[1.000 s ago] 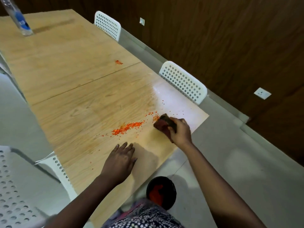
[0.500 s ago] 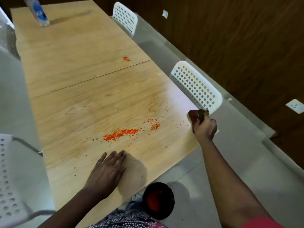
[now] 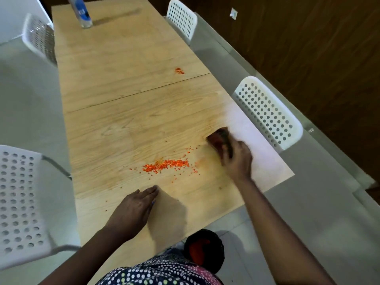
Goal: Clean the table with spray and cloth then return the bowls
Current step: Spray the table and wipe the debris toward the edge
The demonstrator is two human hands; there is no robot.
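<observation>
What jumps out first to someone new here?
The bright orange grains scattered mid-table, just ahead of the flat left hand. Right beside them, the right hand grips a dark cloth on the wood. A smaller orange speck sits farther up.

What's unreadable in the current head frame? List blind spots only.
- Spray bottle: head view, top cut off by the upper frame edge, so the nozzle is unseen.
- Cloth: motion-blurred, and the right hand gripping it covers its near part.
- Bowl: below the table edge; clothing hides its near rim.
- Left hand: palm contact with the table can't be seen.
- Orange crumbs: too small to identify.
</observation>
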